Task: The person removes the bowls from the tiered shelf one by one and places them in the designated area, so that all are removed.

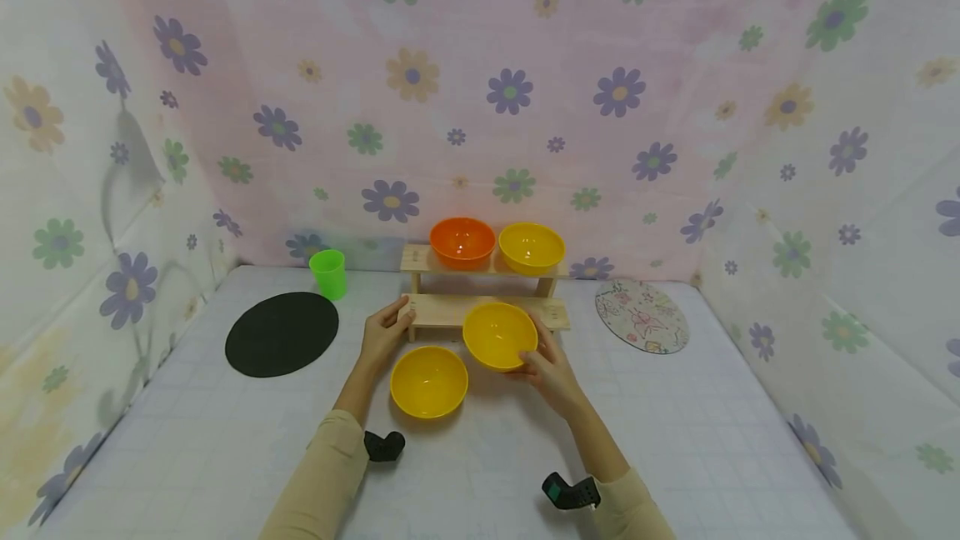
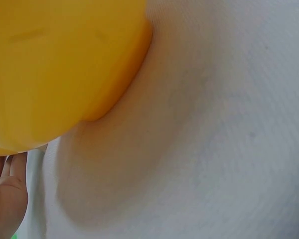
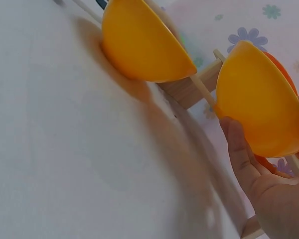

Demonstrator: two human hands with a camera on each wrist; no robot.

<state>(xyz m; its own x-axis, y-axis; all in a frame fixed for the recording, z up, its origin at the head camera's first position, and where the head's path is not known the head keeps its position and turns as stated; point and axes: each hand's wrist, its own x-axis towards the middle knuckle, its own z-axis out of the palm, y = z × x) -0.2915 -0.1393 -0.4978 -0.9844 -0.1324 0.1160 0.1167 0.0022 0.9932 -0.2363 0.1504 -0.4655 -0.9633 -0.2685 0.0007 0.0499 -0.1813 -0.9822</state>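
My right hand (image 1: 553,373) holds a yellow bowl (image 1: 498,333) by its right side, thumb at the rim and fingers beneath. This bowl is raised off the table, tilted, in front of the lower step of a two-step wooden rack (image 1: 442,312). The left end of that step is gripped by my left hand (image 1: 384,333). A second yellow bowl (image 1: 429,382) stands on the table between my forearms; its side (image 2: 55,64) fills the upper left of the left wrist view. On the rack's upper step sit an orange bowl (image 1: 462,244) and another yellow bowl (image 1: 532,248).
At the left lie a black round mat (image 1: 282,335) and, just behind it, a green cup (image 1: 328,275). A patterned round mat (image 1: 642,317) lies right of the rack. Flowered cloth walls (image 1: 510,140) enclose the table at the back and both sides.
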